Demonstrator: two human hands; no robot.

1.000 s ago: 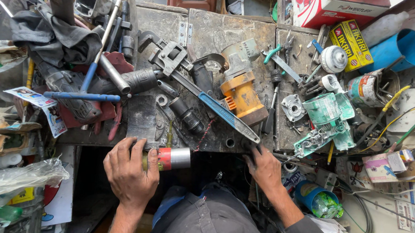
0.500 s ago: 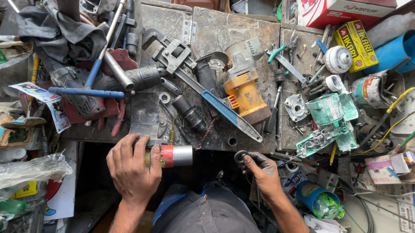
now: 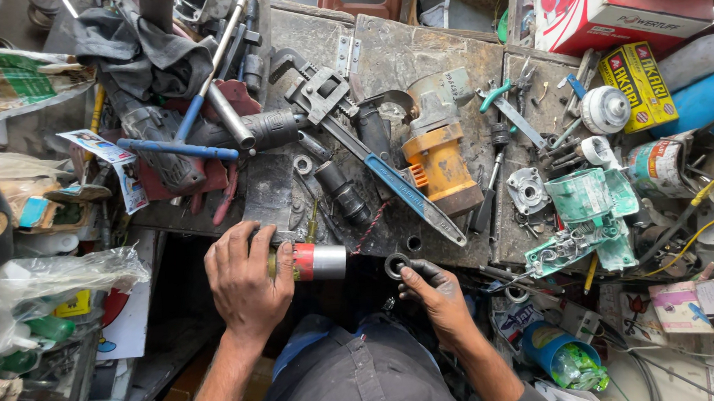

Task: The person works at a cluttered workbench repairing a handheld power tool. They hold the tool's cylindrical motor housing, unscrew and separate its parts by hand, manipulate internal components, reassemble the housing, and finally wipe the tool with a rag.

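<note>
We find the left hand [image 3: 247, 279] closed around a cylindrical part with a red band and metal end [image 3: 313, 262], held at the near edge of the worktop [image 3: 413, 47]. The right hand [image 3: 436, 290] pinches a dark metal ring [image 3: 397, 265] just beside that cylinder. A blue pipe wrench [image 3: 370, 153] lies beyond both hands.
</note>
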